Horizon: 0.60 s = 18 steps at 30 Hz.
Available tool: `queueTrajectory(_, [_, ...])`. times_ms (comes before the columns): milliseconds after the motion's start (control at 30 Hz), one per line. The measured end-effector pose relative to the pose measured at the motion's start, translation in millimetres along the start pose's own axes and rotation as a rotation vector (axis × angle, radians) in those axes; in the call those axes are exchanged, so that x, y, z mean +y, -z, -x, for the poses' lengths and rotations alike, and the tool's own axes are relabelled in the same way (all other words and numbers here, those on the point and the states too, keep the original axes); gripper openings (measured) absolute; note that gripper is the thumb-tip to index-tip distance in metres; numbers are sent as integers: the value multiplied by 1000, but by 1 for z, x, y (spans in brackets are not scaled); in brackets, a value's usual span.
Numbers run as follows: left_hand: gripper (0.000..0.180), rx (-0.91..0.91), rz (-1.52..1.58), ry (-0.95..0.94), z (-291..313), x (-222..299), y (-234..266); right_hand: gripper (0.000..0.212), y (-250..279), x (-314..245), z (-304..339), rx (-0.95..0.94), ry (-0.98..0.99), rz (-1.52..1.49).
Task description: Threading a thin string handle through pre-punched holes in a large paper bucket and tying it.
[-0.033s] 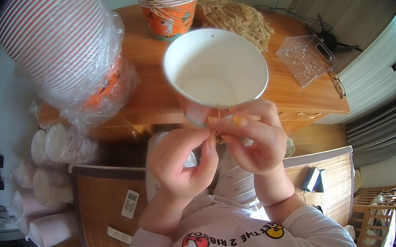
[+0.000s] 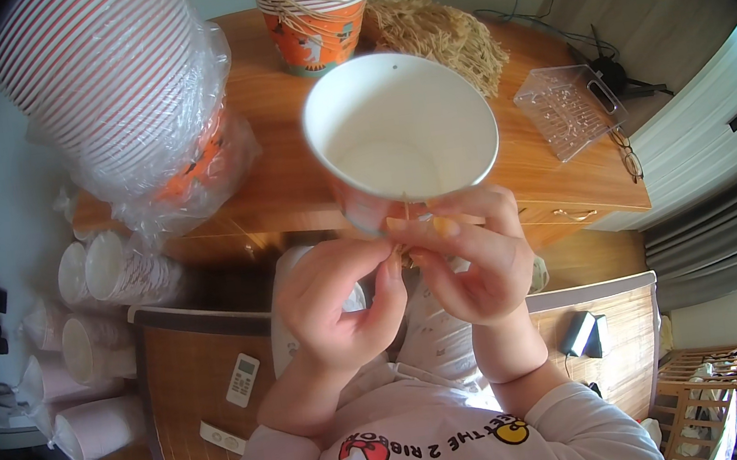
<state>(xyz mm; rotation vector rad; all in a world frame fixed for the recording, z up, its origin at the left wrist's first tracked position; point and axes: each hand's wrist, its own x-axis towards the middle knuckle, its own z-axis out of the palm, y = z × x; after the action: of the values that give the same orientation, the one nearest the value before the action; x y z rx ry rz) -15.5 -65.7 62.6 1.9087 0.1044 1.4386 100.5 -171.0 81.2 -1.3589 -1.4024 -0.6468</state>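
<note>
A large white-lined paper bucket [image 2: 387,120] stands at the desk's near edge, its mouth tilted toward me. One small hole shows near its far rim. From the near rim a short tan paper string [image 2: 408,210] runs down to my fingertips. My left hand [image 2: 330,302] is closed, thumb and forefinger pinched on the string. Pressed close beside it, my right hand [image 2: 480,257] also pinches the string with thumb and fingers just below the rim. The string's lower end is mostly hidden by the fingers.
Behind the bucket are an orange-printed bucket stack [image 2: 319,27] draped with strings and a tan string bundle [image 2: 445,34]. A plastic-wrapped bucket stack [image 2: 124,104] rises at left. A clear plastic tray [image 2: 569,115] with small pieces and eyeglasses [image 2: 630,160] lie right. More wrapped stacks [image 2: 101,428] are lower left.
</note>
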Motion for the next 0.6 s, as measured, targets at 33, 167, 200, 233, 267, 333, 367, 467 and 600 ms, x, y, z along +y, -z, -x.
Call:
queueTrajectory(33, [13, -1, -1, -1, 0, 0, 0, 46, 1, -2, -2, -24, 19, 48])
queueTrajectory(167, [11, -6, -40, -38, -2, 2, -2, 46, 0, -4, -3, -4, 43, 85])
queueTrajectory(200, [10, -9, -42, -44, -3, 3, -3, 48, 0, -3, -2, 10, 60, 98])
queueTrajectory(233, [10, -10, -41, -45, -3, 3, -3, 49, -1, -2, 0, 25, 76, 111])
queueTrajectory(267, [9, -15, -46, -43, -2, 3, -3, 49, -1, 0, 2, 26, 76, 112])
queueTrajectory(333, [8, -20, -51, -44, -2, 3, -4, 48, -3, 2, 4, 55, 93, 114])
queueTrajectory(367, [9, -25, -54, -44, -2, 3, -4, 48, -4, 2, 5, 57, 94, 114])
queueTrajectory(467, [11, -31, -55, -42, -1, 1, -4, 45, -5, 0, 7, 69, 51, 106])
queueTrajectory(600, [13, -21, -50, -35, 0, -2, -5, 42, -7, 0, 11, 116, -44, 111])
